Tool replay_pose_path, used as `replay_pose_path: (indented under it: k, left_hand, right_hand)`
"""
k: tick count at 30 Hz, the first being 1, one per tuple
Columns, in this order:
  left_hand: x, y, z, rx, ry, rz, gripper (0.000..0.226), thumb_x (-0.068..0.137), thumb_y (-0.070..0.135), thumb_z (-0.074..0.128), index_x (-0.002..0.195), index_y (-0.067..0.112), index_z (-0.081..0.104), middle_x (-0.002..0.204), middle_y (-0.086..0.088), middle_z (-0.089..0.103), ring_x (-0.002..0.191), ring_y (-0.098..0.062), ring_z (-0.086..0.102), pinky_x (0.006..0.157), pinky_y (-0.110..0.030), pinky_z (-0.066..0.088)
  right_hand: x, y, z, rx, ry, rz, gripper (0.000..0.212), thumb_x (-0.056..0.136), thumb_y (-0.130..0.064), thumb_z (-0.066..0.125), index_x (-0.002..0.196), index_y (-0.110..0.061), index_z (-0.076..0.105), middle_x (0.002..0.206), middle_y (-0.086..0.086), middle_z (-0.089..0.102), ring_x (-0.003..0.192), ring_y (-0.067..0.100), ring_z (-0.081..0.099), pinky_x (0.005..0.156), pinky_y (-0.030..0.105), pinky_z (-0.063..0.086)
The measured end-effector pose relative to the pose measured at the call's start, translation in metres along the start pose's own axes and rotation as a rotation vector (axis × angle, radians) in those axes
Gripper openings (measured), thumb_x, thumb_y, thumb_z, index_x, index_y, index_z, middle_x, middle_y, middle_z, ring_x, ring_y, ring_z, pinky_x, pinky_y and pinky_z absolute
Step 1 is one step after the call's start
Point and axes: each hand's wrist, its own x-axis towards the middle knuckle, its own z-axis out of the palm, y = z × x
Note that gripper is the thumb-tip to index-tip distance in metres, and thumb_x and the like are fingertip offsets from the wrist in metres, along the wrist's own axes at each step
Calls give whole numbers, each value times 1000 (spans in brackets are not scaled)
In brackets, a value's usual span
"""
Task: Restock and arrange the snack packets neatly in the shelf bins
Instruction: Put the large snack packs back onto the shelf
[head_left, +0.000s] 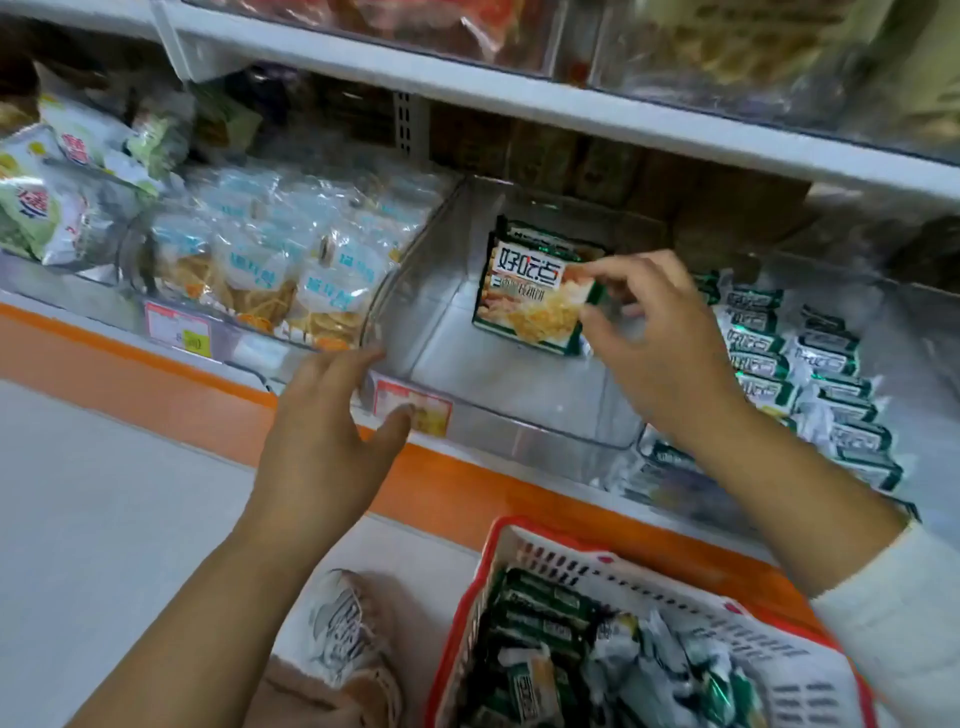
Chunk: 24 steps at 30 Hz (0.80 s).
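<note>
A green-edged snack packet (535, 299) with a biscuit picture stands tilted inside a clear plastic bin (498, 415) on the middle shelf. My right hand (660, 338) pinches the packet's right edge between thumb and fingers. My left hand (332, 436) is at the bin's front left corner, its fingers straight against the rim and the thumb on the price label (415, 408). Apart from this packet, the bin holds nothing that I can see. A red and white basket (675, 587) below holds several more green packets (540, 639).
Left of the bin, another clear bin (218, 332) is full of blue-labelled chip bags (291, 270). To the right lie rows of green and white packets (810, 374). A white shelf (519, 93) overhangs above. An orange strip (156, 364) edges the shelf front. A shoe (348, 629) is on the floor.
</note>
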Motion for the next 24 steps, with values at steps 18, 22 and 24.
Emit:
replay_pose_path:
  k: [18,22,24]
  left_hand:
    - [-212,-53,157,98,-853,-453,40,91,14,62,130,21,57,111,0,65,91,-15,65,78,-32,57]
    - [-216,-61,158,69,-836,-500,46,89,13,66,132,22,55,105,5,63,90,-15,65,80,-39,59]
    - [-217,-68,158,48,-825,-546,46,89,12,65,132,22,54,104,7,62,91,-17,66,79,-44,59]
  right_hand:
    - [-365,117,132,161,-926,896,33,90,-30,66,111,-5,65,113,20,63,101,35,62,69,31,48]
    - [-372,117,153,89,-981,867,71,88,-36,68,147,-17,33,145,9,33,130,29,39,95,35,44]
    - [-372,116,155,35,-1000,844,74,89,-42,65,148,-17,29,145,11,33,129,30,41,99,38,44]
